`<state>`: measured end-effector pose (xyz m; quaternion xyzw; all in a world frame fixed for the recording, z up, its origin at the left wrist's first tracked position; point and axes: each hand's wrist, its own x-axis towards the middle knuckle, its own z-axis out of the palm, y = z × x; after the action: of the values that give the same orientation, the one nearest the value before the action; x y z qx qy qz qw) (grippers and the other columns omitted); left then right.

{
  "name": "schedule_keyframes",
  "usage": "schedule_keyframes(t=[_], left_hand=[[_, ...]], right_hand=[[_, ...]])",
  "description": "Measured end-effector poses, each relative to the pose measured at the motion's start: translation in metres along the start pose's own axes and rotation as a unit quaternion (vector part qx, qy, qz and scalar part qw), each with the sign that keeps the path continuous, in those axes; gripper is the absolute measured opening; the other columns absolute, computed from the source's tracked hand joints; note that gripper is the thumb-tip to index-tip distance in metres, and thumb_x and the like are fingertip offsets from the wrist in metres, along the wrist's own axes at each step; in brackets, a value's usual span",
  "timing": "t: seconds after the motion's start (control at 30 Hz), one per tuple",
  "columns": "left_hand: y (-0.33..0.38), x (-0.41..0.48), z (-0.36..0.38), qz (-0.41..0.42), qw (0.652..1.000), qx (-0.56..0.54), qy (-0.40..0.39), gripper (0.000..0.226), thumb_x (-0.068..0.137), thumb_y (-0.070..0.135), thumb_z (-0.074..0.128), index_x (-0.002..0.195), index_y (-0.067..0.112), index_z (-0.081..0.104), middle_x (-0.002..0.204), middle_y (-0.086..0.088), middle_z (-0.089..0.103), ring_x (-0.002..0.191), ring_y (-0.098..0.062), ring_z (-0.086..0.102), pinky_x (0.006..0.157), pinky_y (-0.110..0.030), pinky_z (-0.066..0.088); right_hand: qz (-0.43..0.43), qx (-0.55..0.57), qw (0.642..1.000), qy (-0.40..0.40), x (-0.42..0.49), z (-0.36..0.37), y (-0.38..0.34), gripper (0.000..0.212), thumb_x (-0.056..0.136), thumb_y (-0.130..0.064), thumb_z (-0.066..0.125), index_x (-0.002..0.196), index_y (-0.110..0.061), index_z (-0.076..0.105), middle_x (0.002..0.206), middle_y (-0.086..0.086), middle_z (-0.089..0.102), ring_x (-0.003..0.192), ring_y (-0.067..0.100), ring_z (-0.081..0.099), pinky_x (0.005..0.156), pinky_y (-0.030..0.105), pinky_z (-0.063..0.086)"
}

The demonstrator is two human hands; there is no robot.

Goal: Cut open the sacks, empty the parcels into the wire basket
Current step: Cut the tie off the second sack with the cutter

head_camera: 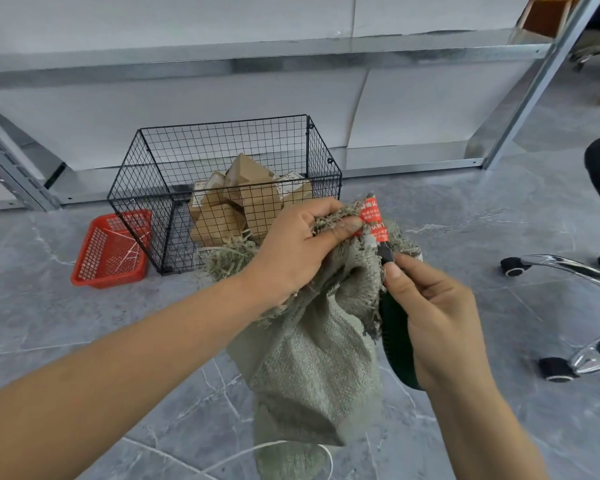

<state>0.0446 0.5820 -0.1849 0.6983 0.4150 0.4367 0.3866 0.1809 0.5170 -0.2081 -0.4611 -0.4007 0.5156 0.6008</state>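
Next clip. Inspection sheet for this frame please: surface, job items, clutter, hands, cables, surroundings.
Surface: grey tiled floor.
Job's things: woven sack, neck bunched, red tag; wire basket holding cardboard parcels; green-handled cutter.
Clutter: red plastic basket; frayed sacking by the wire basket.
Hands: left hand grips the sack neck; right hand holds the cutter at it.
Cables: nothing seen; white string on the floor.
Surroundings: metal shelving frame; wheeled chair base.

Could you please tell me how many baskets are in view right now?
2. The black wire basket stands on the floor ahead, holding parcels; the red plastic basket sits just left of it. None seems hidden.
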Motion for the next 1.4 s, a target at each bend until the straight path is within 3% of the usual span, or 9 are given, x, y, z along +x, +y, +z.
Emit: schedule_keyframes(t=[0.2, 0.33, 0.4, 0.47, 0.57, 0.73, 0.8, 0.97, 1.4], left_hand=[[0.004, 0.004, -0.028, 0.101, 0.958, 0.241, -0.118, 0.016, 0.082, 0.025, 0.064, 0.090, 0.012, 0.070, 0.072, 0.017, 0.064, 0.061, -0.003, 0.058, 0.067, -0.008, 0.043], [0.000, 0.010, -0.029, 0.135, 0.940, 0.294, -0.107, 0.018, 0.082, 0.017, 0.066, 0.099, 0.012, 0.070, 0.086, 0.014, 0.064, 0.068, 0.017, 0.053, 0.074, 0.002, 0.038], [-0.002, 0.009, -0.027, 0.120, 0.943, 0.285, -0.122, 0.019, 0.082, 0.024, 0.064, 0.097, 0.014, 0.070, 0.086, 0.005, 0.071, 0.072, 0.003, 0.058, 0.076, -0.007, 0.043], [0.002, 0.006, -0.026, 0.062, 0.954, 0.252, -0.152, 0.030, 0.080, 0.040, 0.056, 0.096, 0.019, 0.069, 0.082, 0.002, 0.073, 0.069, -0.012, 0.064, 0.078, -0.024, 0.051], [0.009, 0.011, -0.024, 0.058, 0.943, 0.275, -0.176, 0.028, 0.080, 0.038, 0.058, 0.096, 0.018, 0.070, 0.084, 0.000, 0.073, 0.068, -0.019, 0.065, 0.072, -0.026, 0.050], [-0.011, 0.007, -0.066, 0.000, 0.883, 0.448, -0.141, 0.026, 0.085, 0.010, 0.057, 0.109, 0.016, 0.066, 0.105, 0.007, 0.065, 0.091, -0.011, 0.061, 0.095, -0.020, 0.040], [-0.018, 0.006, -0.073, -0.010, 0.913, 0.399, -0.080, 0.029, 0.084, 0.011, 0.061, 0.112, 0.013, 0.065, 0.114, -0.003, 0.067, 0.104, -0.013, 0.061, 0.095, -0.017, 0.035], [-0.016, 0.005, -0.036, -0.040, 0.958, 0.276, -0.058, 0.041, 0.086, 0.029, 0.060, 0.124, 0.015, 0.056, 0.128, 0.001, 0.057, 0.105, 0.004, 0.038, 0.083, 0.002, 0.020], [-0.014, 0.006, -0.015, -0.028, 0.982, 0.165, -0.083, 0.076, 0.079, 0.019, 0.071, 0.139, 0.036, 0.028, 0.147, 0.014, 0.032, 0.120, 0.003, 0.031, 0.106, -0.024, 0.024]], right_hand=[[0.027, -0.064, 0.994, -0.086, -0.006, -0.026, -0.016, 0.022, 0.063, -0.042, 0.073, 0.076, -0.025, 0.077, 0.055, 0.009, 0.065, 0.042, 0.016, 0.055, 0.043, 0.021, 0.046], [-0.045, -0.184, 0.979, -0.071, 0.003, -0.035, -0.022, 0.031, 0.083, -0.007, 0.060, 0.066, -0.030, 0.072, 0.057, 0.006, 0.068, 0.040, 0.012, 0.054, 0.047, 0.020, 0.049], [-0.022, -0.140, 0.984, -0.105, 0.000, -0.037, -0.027, 0.010, 0.076, -0.028, 0.071, 0.068, -0.027, 0.075, 0.058, 0.009, 0.067, 0.041, 0.013, 0.054, 0.046, 0.020, 0.049], [0.020, -0.109, 0.984, -0.137, -0.001, -0.042, -0.024, 0.041, 0.050, -0.059, 0.078, 0.077, -0.027, 0.077, 0.060, 0.011, 0.067, 0.043, 0.014, 0.054, 0.047, 0.021, 0.048], [-0.013, -0.170, 0.975, -0.142, -0.004, -0.043, -0.020, 0.008, 0.075, -0.029, 0.072, 0.069, -0.024, 0.076, 0.059, 0.009, 0.067, 0.043, 0.012, 0.054, 0.048, 0.020, 0.048], [-0.009, -0.167, 0.985, 0.043, 0.013, -0.124, -0.064, 0.015, 0.083, -0.029, 0.061, 0.085, -0.015, 0.067, 0.067, 0.006, 0.065, 0.070, 0.033, 0.063, 0.059, 0.042, 0.053], [-0.046, -0.206, 0.971, 0.108, 0.027, -0.158, -0.074, 0.034, 0.078, -0.050, 0.063, 0.096, -0.021, 0.067, 0.072, 0.002, 0.068, 0.072, 0.031, 0.066, 0.062, 0.046, 0.058], [-0.049, -0.250, 0.966, -0.043, 0.029, -0.087, -0.057, 0.018, 0.072, -0.044, 0.059, 0.078, -0.031, 0.072, 0.066, -0.008, 0.072, 0.049, 0.005, 0.062, 0.053, 0.013, 0.053], [-0.006, -0.247, 0.967, -0.069, 0.036, -0.036, -0.028, 0.015, 0.091, -0.009, 0.052, 0.089, -0.019, 0.064, 0.063, -0.004, 0.071, 0.049, 0.007, 0.060, 0.052, 0.019, 0.050]])
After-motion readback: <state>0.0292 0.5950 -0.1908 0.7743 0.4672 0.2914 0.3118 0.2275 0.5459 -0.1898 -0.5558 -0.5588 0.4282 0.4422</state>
